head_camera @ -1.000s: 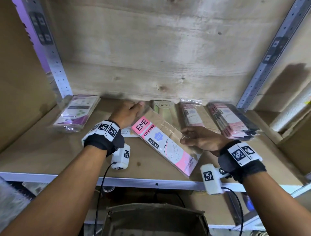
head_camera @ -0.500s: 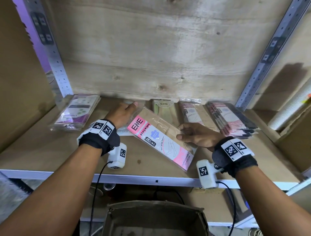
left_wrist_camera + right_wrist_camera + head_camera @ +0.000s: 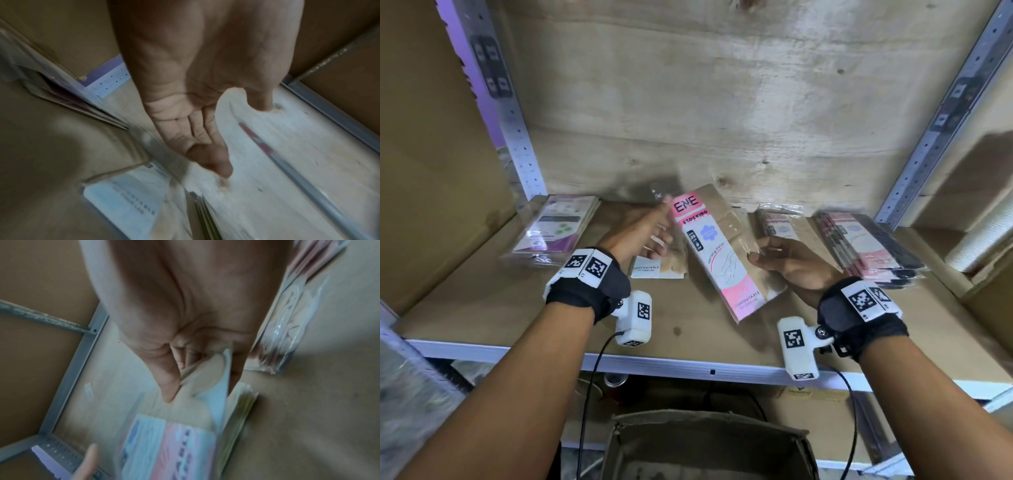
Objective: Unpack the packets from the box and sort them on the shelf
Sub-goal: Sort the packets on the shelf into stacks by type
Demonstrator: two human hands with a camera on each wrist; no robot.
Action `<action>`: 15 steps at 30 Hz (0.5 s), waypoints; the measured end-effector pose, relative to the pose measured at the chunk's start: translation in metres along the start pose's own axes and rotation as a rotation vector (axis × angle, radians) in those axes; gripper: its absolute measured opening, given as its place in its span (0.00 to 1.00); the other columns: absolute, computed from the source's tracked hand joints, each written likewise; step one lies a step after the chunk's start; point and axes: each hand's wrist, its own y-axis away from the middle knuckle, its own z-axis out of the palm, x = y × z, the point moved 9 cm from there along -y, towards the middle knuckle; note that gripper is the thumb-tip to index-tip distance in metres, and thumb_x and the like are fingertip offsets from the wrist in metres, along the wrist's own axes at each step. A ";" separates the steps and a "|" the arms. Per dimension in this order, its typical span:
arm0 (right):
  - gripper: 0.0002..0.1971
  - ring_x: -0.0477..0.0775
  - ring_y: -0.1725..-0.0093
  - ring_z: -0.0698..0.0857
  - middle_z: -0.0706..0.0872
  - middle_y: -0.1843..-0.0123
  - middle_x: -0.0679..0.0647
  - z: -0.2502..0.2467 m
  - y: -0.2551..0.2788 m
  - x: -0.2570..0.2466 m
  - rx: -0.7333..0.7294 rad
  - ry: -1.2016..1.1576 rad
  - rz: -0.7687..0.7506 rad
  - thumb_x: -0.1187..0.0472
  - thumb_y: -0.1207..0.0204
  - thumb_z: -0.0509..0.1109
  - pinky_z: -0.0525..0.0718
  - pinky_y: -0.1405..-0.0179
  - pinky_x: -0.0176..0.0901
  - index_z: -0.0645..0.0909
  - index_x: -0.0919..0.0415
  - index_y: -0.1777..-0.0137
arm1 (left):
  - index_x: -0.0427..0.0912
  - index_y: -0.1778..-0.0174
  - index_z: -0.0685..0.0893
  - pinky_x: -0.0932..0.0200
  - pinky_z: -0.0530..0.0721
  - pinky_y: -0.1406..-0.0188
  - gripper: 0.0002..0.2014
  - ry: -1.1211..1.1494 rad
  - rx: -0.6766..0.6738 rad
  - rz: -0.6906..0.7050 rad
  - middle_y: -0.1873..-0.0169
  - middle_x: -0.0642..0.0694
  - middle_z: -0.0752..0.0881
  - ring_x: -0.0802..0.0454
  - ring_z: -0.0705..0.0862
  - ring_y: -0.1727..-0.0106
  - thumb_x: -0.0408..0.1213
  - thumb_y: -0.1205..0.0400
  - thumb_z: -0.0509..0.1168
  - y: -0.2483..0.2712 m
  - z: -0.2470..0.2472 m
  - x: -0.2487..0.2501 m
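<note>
A pink and tan ENE stocking packet [image 3: 717, 253] is lifted off the cardboard-lined shelf [image 3: 482, 308], its top end tilted toward the back wall. My right hand [image 3: 758, 250] grips its right edge, thumb on top; in the right wrist view the fingers [image 3: 170, 386] curl round the packet [image 3: 170, 449]. My left hand [image 3: 659, 226] is open with straight fingers beside the packet's top left corner; blur hides whether it touches. Below the left hand [image 3: 216, 154] a white and tan packet [image 3: 659, 270] lies flat on the shelf. The open cardboard box [image 3: 709, 442] stands below the shelf.
A purple packet [image 3: 558, 226] lies at the shelf's left end. A single pink packet [image 3: 779, 222] and a stack of pink and black packets [image 3: 859, 246] lie to the right. Metal uprights [image 3: 517, 137] frame the bay. A white roll [image 3: 983, 240] sits beyond the right upright.
The pink packet has swung from lying diagonally to pointing toward the back wall and is raised. My left hand has come off its top corner and opened, uncovering the white packet.
</note>
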 end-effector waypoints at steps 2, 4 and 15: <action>0.17 0.64 0.45 0.74 0.79 0.45 0.68 -0.002 -0.003 0.002 0.062 -0.086 0.000 0.71 0.22 0.72 0.76 0.50 0.57 0.76 0.73 0.35 | 0.40 0.48 0.85 0.59 0.83 0.73 0.38 -0.062 -0.122 -0.044 0.64 0.43 0.89 0.49 0.86 0.72 0.73 0.35 0.69 0.005 0.024 -0.009; 0.21 0.64 0.45 0.77 0.80 0.44 0.69 -0.002 -0.006 0.005 0.099 -0.166 0.010 0.71 0.23 0.73 0.77 0.43 0.59 0.74 0.77 0.32 | 0.40 0.46 0.85 0.59 0.86 0.69 0.34 -0.113 -0.244 -0.062 0.64 0.42 0.91 0.47 0.88 0.68 0.65 0.35 0.76 0.011 0.047 -0.016; 0.11 0.58 0.58 0.83 0.84 0.50 0.64 0.002 -0.015 0.015 0.133 -0.125 0.069 0.73 0.23 0.71 0.82 0.65 0.44 0.82 0.65 0.43 | 0.25 0.39 0.83 0.65 0.89 0.66 0.15 0.093 -0.300 -0.041 0.55 0.32 0.88 0.52 0.88 0.67 0.31 0.18 0.70 0.023 0.065 -0.010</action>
